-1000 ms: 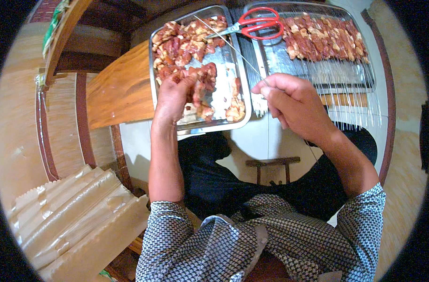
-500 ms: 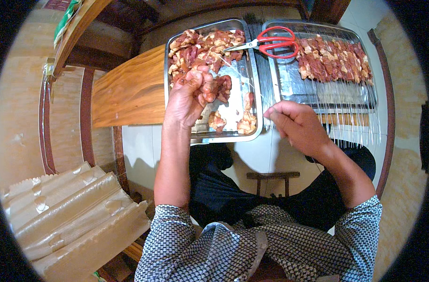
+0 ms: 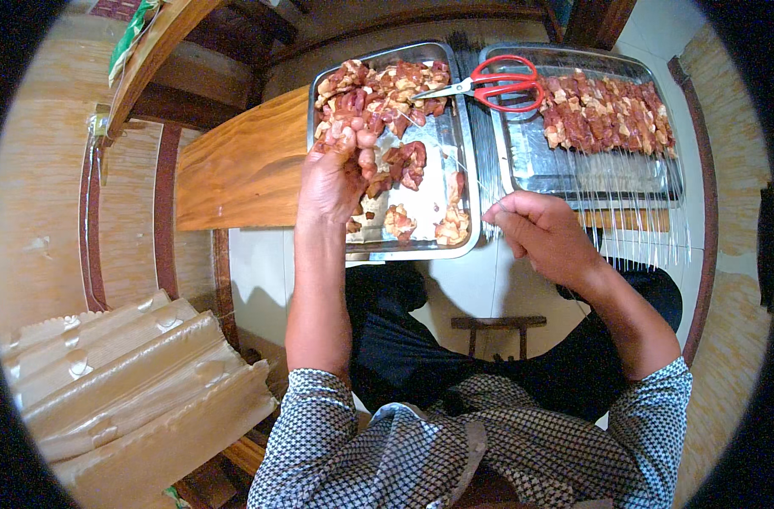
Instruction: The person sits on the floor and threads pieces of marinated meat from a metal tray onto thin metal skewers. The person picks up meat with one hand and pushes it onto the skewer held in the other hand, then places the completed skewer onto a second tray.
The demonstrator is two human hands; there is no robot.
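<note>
My left hand (image 3: 340,165) is raised over the left metal tray (image 3: 467,170), fingers curled in; what they hold is hidden against the meat behind. Chunks of raw meat (image 3: 412,161) lie in this tray, heaped at its far end. By its near right corner, my right hand (image 3: 544,237) is closed, thumb and forefinger pinching a thin skewer that slants toward the far left. Red-handled scissors (image 3: 510,83) rest across both trays' rims. In the right tray (image 3: 522,161), threaded meat skewers (image 3: 607,114) lie side by side, bare ends pointing toward me.
A bundle of thin skewers (image 3: 482,136) lies between the trays. Both trays stand on a wooden bench (image 3: 243,161). Brown packaging (image 3: 141,390) sits at lower left, and a small wooden stool (image 3: 497,324) shows between my legs.
The whole view has shifted slightly, so everything appears a little lower and to the right. My hands keep nearly the same pose, the left fingers a bit more curled.
</note>
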